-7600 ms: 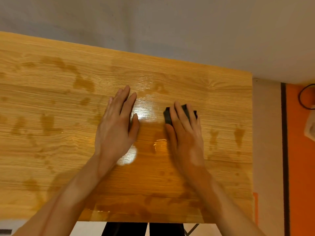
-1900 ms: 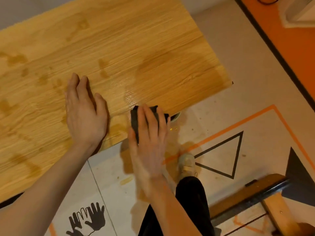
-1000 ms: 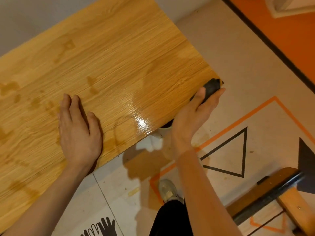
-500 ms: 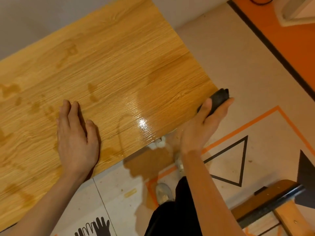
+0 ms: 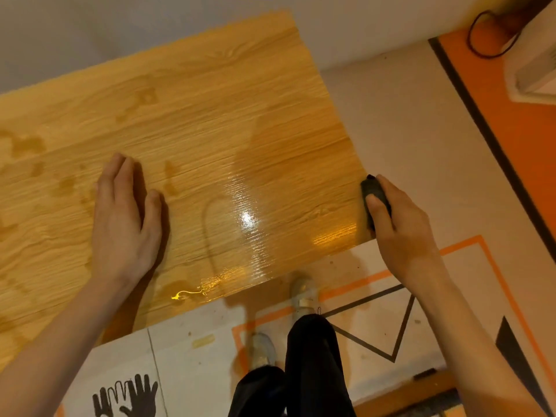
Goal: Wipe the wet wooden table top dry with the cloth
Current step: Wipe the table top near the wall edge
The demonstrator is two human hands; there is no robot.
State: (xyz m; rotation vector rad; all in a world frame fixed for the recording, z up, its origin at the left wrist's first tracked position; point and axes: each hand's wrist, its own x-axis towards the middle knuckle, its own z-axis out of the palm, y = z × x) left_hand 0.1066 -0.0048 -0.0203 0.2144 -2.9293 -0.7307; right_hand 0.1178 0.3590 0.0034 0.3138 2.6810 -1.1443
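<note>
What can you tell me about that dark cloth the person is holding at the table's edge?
The cloth is small, dark grey to black and bunched into a compact wad, so its full shape is hidden. The right hand grips it, thumb on top and fingers curled round its outer side. It sits against the right edge of the wooden table top, near the front corner, beside a glossy wet patch. The left hand does not touch it.

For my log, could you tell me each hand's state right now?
Left hand: open, flat on the table top.
Right hand: grips the cloth.
</note>
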